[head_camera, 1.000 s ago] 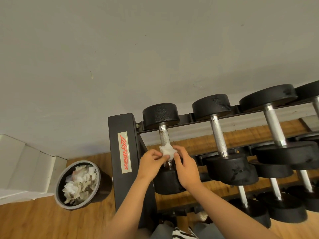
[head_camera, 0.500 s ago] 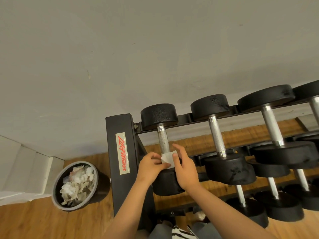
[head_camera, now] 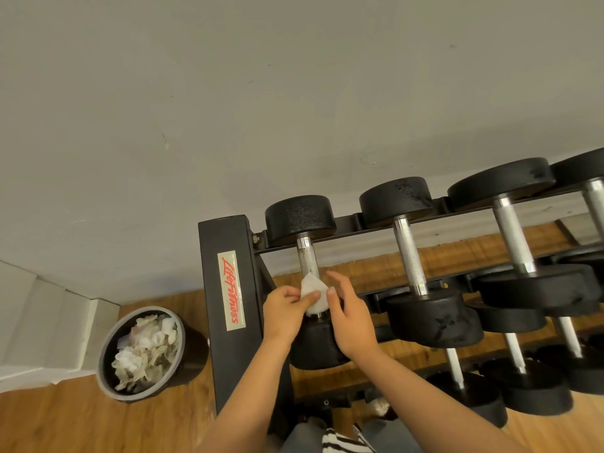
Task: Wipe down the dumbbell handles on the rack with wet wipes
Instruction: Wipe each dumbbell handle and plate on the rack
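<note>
White wet wipe (head_camera: 313, 297) has moved down the leftmost handle (head_camera: 307, 258) to its near end, so I judge this pass nearly complete. My left hand (head_camera: 286, 310) pinches the wipe; my right hand (head_camera: 351, 318) is relaxed, with its thumb resting on the wipe. Count: one wipe, four top-rail handles in view, one bin (head_camera: 109, 364).

A grey wall (head_camera: 228, 93) meets a wooden floor (head_camera: 65, 420), where a full black bin (head_camera: 194, 358) stands.
</note>
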### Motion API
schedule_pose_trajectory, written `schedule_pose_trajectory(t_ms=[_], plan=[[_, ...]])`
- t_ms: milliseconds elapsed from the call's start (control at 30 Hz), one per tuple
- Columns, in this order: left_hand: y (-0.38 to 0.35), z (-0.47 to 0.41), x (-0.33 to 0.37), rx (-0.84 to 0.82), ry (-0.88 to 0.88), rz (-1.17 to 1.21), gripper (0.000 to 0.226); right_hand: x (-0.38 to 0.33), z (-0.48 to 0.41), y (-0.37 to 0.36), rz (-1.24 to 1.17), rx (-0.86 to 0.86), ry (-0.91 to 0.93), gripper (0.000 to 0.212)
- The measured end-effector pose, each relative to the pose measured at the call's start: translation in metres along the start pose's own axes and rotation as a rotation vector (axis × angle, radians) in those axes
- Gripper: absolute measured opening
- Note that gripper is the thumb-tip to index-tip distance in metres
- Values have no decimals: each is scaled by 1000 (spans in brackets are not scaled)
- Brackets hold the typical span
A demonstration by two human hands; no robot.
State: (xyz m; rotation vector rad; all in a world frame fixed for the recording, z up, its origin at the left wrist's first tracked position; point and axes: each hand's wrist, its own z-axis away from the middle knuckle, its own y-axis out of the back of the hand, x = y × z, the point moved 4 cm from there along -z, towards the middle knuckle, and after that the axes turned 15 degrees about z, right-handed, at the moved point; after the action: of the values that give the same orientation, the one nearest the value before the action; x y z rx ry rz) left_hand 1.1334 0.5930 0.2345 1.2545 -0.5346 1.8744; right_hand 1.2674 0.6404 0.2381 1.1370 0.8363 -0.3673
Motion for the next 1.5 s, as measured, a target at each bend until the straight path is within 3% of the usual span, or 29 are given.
schedule_pose_trajectory(t_ms=[233,400,533,733,900,1067,1267,1500], plan=[[4,-10,2,184,-47,88,11,-1,1,1,1,10,-4,37],[3,-10,17,266,-147,97,22,-1,1,1,-4,17,8,39],[-2,0,9,107,-166,69,5,-1,2,1,-8,23,1,38],[-1,3,-2,-204,22,97,39,-1,1,1,-21,7,-1,38],[-8,-9,8,-135,9,14,29,-1,1,1,-19,1,7,37],[-5,-1,5,-69,33,125,27,0,1,0,-11,12,11,36],[2,10,7,-143,65,204,29,0,1,1,5,2,5,36],[4,5,1,-106,101,208,35,1,0,-1,2,-14,-9,38]])
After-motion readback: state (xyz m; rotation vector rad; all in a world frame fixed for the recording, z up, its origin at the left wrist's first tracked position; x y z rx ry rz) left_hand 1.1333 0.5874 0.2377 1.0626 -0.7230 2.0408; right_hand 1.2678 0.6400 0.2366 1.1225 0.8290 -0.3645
